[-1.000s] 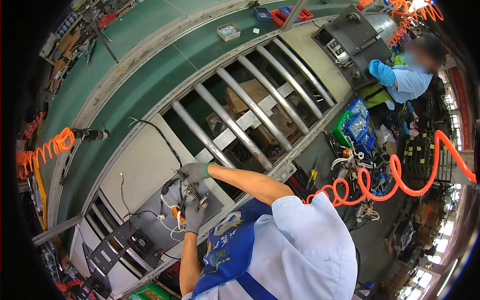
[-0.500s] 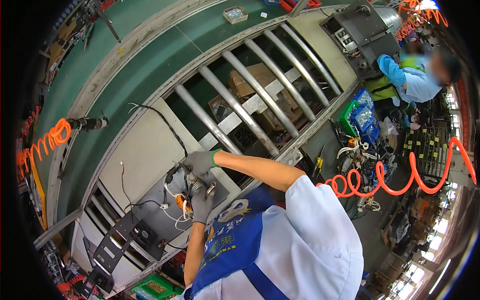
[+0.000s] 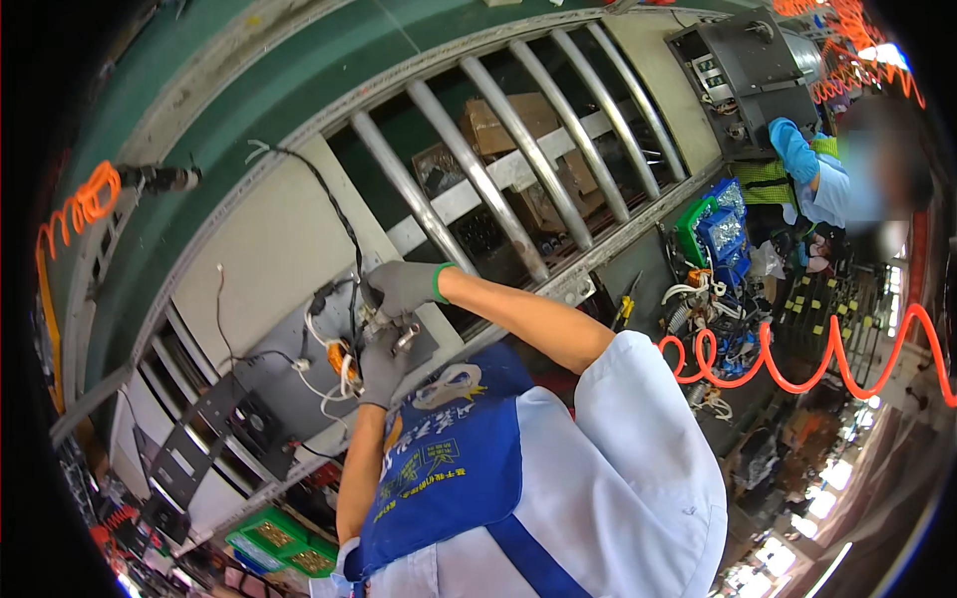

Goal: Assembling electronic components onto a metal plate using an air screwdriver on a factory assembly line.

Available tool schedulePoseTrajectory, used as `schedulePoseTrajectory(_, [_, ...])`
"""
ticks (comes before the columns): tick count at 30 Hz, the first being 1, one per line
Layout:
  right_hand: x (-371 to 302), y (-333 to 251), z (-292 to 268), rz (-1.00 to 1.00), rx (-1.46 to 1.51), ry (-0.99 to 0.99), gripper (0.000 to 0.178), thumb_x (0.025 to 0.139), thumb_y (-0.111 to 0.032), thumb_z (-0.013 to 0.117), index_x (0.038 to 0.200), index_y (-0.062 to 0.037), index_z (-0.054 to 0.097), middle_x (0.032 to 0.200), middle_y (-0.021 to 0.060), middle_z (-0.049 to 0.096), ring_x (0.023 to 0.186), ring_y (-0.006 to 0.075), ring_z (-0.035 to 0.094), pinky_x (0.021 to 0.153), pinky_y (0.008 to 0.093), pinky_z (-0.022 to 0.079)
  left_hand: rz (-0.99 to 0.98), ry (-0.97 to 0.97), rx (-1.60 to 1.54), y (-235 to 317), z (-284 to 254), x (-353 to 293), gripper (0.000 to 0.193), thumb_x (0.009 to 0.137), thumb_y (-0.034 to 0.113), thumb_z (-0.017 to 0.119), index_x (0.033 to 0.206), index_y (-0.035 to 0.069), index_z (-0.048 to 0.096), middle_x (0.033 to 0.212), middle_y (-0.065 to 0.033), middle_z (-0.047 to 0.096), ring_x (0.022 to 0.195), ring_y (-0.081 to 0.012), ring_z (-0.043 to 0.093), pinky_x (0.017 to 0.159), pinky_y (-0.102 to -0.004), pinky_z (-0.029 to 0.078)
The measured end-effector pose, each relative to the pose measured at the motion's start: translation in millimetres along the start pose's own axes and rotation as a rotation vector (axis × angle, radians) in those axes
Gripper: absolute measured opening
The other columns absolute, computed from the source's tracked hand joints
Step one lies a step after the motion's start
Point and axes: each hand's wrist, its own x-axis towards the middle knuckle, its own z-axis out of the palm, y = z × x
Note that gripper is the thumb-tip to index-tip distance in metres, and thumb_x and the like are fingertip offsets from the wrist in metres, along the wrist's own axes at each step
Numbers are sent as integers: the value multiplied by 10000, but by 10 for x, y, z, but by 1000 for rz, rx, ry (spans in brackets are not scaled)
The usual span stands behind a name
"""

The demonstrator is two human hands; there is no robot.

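Note:
My left hand [image 3: 383, 371], in a grey glove, closes around a shiny metal fitting [image 3: 406, 339] with a ring-shaped end. My right hand [image 3: 401, 287], in a grey glove with a green cuff, is closed just above it; its fingers hide what they grip. Beside the right fingers runs a black cable [image 3: 337, 207] with bare-looking ends at the far side. White wires [image 3: 312, 327] and an orange wound coil [image 3: 337, 357] lie just left of the hands. Under them is a dark grey metal panel [image 3: 284, 337].
Steel rollers [image 3: 508, 159] span the conveyor frame beyond my hands. A black fan [image 3: 254, 424] is at lower left. Green bins [image 3: 284, 538] stand below the line. At right hangs a red coiled hose [image 3: 797, 379], near blue bins [image 3: 723, 231] and a co-worker's blue sleeve [image 3: 795, 149].
The view has shifted, so the scene sits a little differently. Both hands stay together at the metal fitting, and the right hand now covers more of the ribbed metal part between them.

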Motion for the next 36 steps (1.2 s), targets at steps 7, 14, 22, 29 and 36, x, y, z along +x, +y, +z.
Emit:
schedulePoseTrajectory(7, [14,41,58,-9,-343,26,374,676,-230,765,924,22,643,862,184,680,812,305,671,703,369,524,-48,-27,55,4,-49,-19,248,739,187,644,958,72,662,953,-162,621,795,-381,621,674,-466,499])
schedulePoseTrajectory(14, [167,126,18,-86,-420,-14,392,711,-269,737,920,51,646,848,231,652,842,365,639,740,407,498,-53,-88,9,-74,-50,-25,256,757,163,624,997,72,626,969,-147,606,810,-380,611,675,-476,494])
schedulePoseTrajectory(22, [365,437,-7,-161,-270,115,259,802,-152,653,1020,-13,644,917,228,645,897,394,609,769,430,476,-63,-108,-12,-72,14,10,255,799,221,626,965,28,610,972,-162,599,808,-397,602,667,-477,489])
schedulePoseTrajectory(29, [491,522,65,-259,-325,237,305,806,-163,611,1075,-20,634,977,215,648,952,396,599,849,437,473,0,-57,-10,-45,-20,80,274,828,284,636,854,13,607,826,-207,593,770,-425,578,637,-496,456])
schedulePoseTrajectory(36, [528,468,250,-283,-310,284,343,755,-167,612,1056,-3,636,995,239,645,926,390,620,831,432,492,-11,-15,-20,-41,-145,5,310,836,307,639,835,-3,622,818,-242,595,779,-442,576,662,-511,445])
